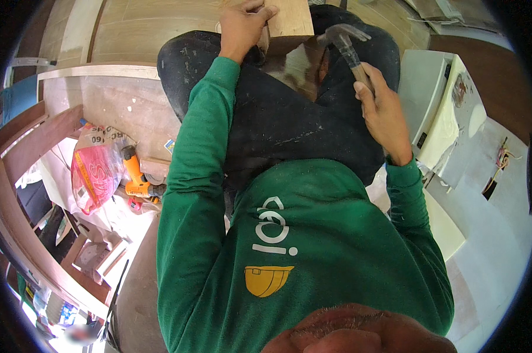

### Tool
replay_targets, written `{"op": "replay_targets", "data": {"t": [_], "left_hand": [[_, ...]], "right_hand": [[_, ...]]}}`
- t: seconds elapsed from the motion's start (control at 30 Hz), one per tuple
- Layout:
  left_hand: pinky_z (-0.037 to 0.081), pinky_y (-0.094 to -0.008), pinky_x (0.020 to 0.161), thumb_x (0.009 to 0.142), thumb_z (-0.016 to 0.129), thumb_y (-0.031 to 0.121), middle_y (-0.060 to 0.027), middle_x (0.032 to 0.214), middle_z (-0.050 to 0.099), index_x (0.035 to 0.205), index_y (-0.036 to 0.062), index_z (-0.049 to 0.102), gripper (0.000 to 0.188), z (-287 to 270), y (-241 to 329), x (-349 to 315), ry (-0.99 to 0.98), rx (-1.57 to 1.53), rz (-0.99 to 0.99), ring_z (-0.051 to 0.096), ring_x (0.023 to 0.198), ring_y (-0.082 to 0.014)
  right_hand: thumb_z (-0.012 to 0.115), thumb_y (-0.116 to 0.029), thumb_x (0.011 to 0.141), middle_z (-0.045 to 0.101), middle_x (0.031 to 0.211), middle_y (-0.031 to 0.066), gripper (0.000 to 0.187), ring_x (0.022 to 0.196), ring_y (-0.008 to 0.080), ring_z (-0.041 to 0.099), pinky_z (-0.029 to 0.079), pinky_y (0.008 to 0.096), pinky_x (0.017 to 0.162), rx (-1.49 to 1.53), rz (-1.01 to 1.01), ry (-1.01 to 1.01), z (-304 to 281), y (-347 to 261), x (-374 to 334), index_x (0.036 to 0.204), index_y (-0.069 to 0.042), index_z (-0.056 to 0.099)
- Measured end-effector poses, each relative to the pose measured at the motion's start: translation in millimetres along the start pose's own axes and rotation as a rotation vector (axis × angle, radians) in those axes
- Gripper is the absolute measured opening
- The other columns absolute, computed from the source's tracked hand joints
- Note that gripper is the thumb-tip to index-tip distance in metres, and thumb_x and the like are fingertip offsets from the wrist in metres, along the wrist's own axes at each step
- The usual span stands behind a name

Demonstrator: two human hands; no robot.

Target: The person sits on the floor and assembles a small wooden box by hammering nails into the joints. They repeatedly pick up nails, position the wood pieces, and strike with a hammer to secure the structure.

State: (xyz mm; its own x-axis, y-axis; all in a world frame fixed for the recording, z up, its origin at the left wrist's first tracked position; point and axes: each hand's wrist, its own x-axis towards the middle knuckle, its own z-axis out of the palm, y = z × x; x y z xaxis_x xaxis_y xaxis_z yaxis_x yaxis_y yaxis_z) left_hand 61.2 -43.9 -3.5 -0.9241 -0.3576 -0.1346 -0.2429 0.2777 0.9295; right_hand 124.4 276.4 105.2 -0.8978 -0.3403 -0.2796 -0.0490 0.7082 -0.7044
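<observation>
In my right hand (pixel 376 109) is a claw hammer (pixel 349 54), its handle wrapped by my fingers and its head raised over my right knee. My left hand (pixel 242 28) is closed at the upper edge of the view, beside a light wooden board (pixel 292 16). Whatever the left fingers pinch is hidden or too small to make out. The board lies just beyond my crossed legs in dark, dust-specked trousers (pixel 301 132).
An orange cordless drill (pixel 136 173) lies at my left, next to a red and clear plastic bag (pixel 95 170). Wooden framing (pixel 36 247) runs along the far left. On the right stand a white panel (pixel 425 94) and a grey surface with loose wires (pixel 502 156).
</observation>
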Motion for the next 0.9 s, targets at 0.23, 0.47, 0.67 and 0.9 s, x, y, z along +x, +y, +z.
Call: {"op": "replay_targets", "data": {"t": [0.23, 0.47, 0.67, 0.9], "left_hand": [[0.064, -0.0328, 0.083, 0.094, 0.090, 0.038, -0.0154, 0.108, 0.083, 0.139, -0.0088, 0.072, 0.068, 0.6, -30.2, 10.1, -0.017, 0.005, -0.027, 0.080, 0.090, -0.0177], [0.064, -0.0317, 0.080, 0.094, 0.090, 0.037, -0.0141, 0.102, 0.084, 0.134, -0.0028, 0.078, 0.058, 2.5, -23.3, 5.3, 0.015, -0.028, -0.005, 0.079, 0.086, -0.0159], [0.063, -0.0308, 0.079, 0.096, 0.087, 0.031, -0.0129, 0.097, 0.084, 0.134, -0.0004, 0.079, 0.050, 3.3, -21.7, 2.7, -0.009, -0.050, 0.001, 0.078, 0.085, -0.0151], [0.063, -0.0307, 0.080, 0.095, 0.087, 0.033, -0.0129, 0.098, 0.083, 0.137, -0.0065, 0.075, 0.058, 0.8, -28.5, 6.0, -0.022, 0.018, -0.042, 0.078, 0.086, -0.0145]], "right_hand": [[0.060, -0.020, 0.114, 0.071, 0.136, 0.0249, 0.052, 0.115, 0.0464, 0.072, 0.057, 0.0505, 0.101, -0.156, -0.386, 0.132, 19.9, -10.3, 22.3, 0.164, -0.016, 0.049], [0.062, -0.018, 0.110, 0.068, 0.108, 0.0170, 0.064, 0.086, 0.0419, 0.072, 0.063, 0.0498, 0.076, -0.210, -0.454, 0.138, 27.8, -30.8, 15.1, 0.171, -0.025, 0.042], [0.061, -0.018, 0.110, 0.066, 0.105, 0.0173, 0.065, 0.085, 0.0429, 0.072, 0.061, 0.0524, 0.074, -0.380, -0.386, 0.079, 49.3, -20.6, 36.0, 0.171, -0.025, 0.041], [0.060, -0.016, 0.109, 0.067, 0.105, 0.0198, 0.066, 0.085, 0.0458, 0.072, 0.061, 0.0537, 0.075, -0.235, -0.458, 0.206, 34.8, -44.2, 10.0, 0.172, -0.020, 0.039]]}}
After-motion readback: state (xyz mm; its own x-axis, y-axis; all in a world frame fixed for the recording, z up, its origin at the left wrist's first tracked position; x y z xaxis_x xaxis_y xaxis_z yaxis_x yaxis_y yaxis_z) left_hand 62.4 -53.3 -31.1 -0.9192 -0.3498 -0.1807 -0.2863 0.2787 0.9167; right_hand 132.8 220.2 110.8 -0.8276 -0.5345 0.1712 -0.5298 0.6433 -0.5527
